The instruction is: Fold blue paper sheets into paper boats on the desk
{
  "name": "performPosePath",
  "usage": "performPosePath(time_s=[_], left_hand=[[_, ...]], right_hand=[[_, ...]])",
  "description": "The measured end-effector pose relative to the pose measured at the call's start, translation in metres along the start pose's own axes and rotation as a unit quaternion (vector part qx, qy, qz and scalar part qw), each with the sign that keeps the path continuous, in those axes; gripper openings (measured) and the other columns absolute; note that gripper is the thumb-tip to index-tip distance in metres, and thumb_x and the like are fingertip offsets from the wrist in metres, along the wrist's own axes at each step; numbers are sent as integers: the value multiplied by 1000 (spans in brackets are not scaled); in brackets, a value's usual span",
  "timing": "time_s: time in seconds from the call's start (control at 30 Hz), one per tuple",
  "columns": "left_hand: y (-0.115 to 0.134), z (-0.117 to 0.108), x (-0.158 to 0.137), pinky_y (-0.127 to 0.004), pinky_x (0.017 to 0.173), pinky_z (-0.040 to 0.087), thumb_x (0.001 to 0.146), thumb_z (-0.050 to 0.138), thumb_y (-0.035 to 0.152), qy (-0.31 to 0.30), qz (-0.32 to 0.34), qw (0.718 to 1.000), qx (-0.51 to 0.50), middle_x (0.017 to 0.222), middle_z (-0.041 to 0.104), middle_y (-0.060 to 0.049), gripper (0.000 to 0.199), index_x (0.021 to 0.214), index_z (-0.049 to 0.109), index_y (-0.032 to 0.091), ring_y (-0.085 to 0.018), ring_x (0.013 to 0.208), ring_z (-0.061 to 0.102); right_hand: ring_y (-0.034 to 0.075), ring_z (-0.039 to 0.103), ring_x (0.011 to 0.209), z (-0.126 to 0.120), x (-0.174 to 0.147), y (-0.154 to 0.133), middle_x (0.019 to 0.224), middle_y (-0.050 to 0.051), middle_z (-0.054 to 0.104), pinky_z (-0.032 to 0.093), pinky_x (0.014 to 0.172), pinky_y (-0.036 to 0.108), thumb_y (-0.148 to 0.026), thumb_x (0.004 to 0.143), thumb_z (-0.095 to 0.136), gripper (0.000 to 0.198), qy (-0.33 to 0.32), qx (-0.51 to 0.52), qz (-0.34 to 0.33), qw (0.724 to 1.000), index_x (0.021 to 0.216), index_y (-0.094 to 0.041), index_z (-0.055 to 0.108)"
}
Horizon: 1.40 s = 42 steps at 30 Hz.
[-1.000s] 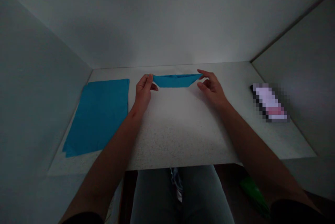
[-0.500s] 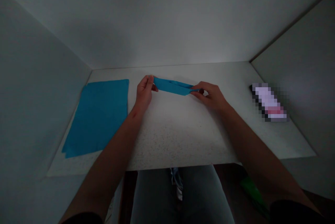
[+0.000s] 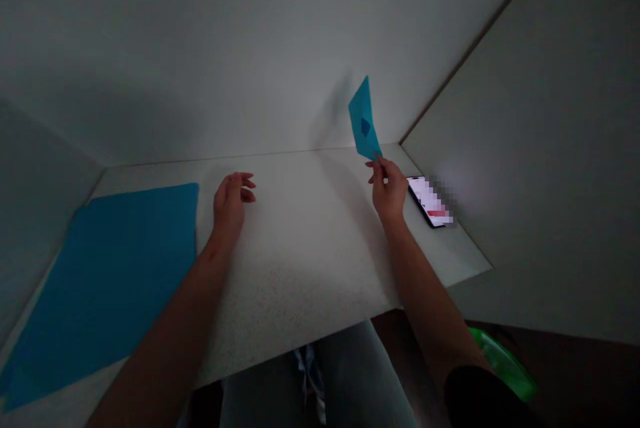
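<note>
My right hand point(image 3: 386, 189) pinches the lower tip of a folded blue paper piece point(image 3: 364, 120) and holds it upright above the white table point(image 3: 300, 248), near the back right corner. My left hand point(image 3: 231, 203) hovers over the table's middle left with its fingers loosely curled and holds nothing. A flat stack of blue paper sheets point(image 3: 107, 278) lies on the table to the left of my left hand.
A phone point(image 3: 429, 203) with a lit screen lies on the table just right of my right hand, by the right wall. White walls close the table in at the back and both sides. A green object point(image 3: 503, 365) sits below the table's right edge.
My left hand let go of the folded blue piece. My right hand carried it right and up, tilting it upright. The view turned to the right.
</note>
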<state>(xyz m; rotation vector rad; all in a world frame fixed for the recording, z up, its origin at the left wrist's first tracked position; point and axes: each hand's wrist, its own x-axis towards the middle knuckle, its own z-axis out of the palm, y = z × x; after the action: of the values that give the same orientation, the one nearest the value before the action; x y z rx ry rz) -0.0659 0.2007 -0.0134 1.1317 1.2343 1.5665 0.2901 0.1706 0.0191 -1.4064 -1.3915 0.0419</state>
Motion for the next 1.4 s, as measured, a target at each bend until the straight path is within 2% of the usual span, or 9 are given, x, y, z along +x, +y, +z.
performPosePath(time_s=[0.1, 0.27, 0.53, 0.77, 0.9, 1.03, 1.17, 1.27, 1.4], left_hand=[[2, 0, -1, -26, 58, 48, 98, 65, 75, -7, -1, 1000, 12, 87, 70, -4, 55, 96, 74, 21, -12, 61, 58], [3, 0, -1, -27, 57, 48, 98, 62, 77, -12, -3, 1000, 22, 85, 68, -4, 56, 97, 73, 21, -13, 61, 58], [2, -1, -3, -26, 60, 50, 99, 67, 70, -30, 5, 999, 32, 83, 69, -3, 48, 94, 73, 22, -14, 64, 58], [19, -4, -13, -31, 79, 56, 96, 75, 64, -47, 71, 992, 90, 87, 75, -5, 42, 101, 77, 22, -18, 80, 70], [42, -59, -41, -45, 106, 58, 103, 70, 61, -41, 114, 967, 222, 113, 82, -10, 39, 111, 78, 24, -26, 109, 77], [53, -157, -113, -60, 124, 52, 104, 66, 67, -20, 154, 876, 456, 144, 75, -17, 56, 138, 72, 23, -38, 142, 68], [53, -236, -198, -69, 132, 44, 105, 62, 72, -138, 128, 789, 584, 175, 53, -18, 85, 172, 46, 22, -42, 166, 47], [59, -260, -238, -67, 130, 49, 109, 61, 64, -182, 156, 758, 606, 173, 57, -14, 71, 170, 52, 27, -38, 162, 53], [70, -264, -251, -60, 118, 63, 116, 51, 46, -183, 169, 771, 586, 150, 77, -9, 40, 140, 79, 32, -33, 142, 73]], right_hand=[[17, 64, 65, -4, 1, 19, 123, 15, 84, 59, 73, 37, -48, 110, 48, 49, 44, -25, 53, 997, 142, -21, 73], [17, 63, 67, -3, 0, 48, 129, 18, 82, 56, 72, 35, -52, 103, 55, 65, -36, -60, 137, 988, 157, -16, 63], [22, 65, 74, 7, -9, 36, 89, 8, 78, 52, 79, 36, -37, 96, 62, 31, -152, -104, 159, 970, 112, -19, 81], [23, 65, 74, 6, -7, 29, 85, 8, 78, 46, 73, 36, -35, 92, 63, 28, -171, -128, 166, 963, 107, -20, 81], [25, 67, 73, 6, -5, 39, 80, 8, 77, 48, 73, 37, -39, 88, 64, 33, -162, -109, 152, 969, 107, -18, 82], [26, 68, 74, 8, -3, 50, 77, 7, 75, 50, 75, 38, -40, 84, 65, 32, -146, -105, 149, 972, 102, -20, 83], [26, 69, 75, 9, -2, 52, 80, 7, 76, 53, 78, 40, -39, 86, 66, 29, -152, -106, 158, 970, 102, -21, 82], [27, 70, 77, 10, -2, 49, 82, 8, 76, 53, 77, 39, -38, 88, 66, 27, -155, -119, 165, 967, 103, -22, 82], [27, 71, 82, 11, -2, 44, 90, 9, 79, 52, 77, 39, -38, 89, 67, 28, -170, -129, 182, 960, 107, -21, 81]])
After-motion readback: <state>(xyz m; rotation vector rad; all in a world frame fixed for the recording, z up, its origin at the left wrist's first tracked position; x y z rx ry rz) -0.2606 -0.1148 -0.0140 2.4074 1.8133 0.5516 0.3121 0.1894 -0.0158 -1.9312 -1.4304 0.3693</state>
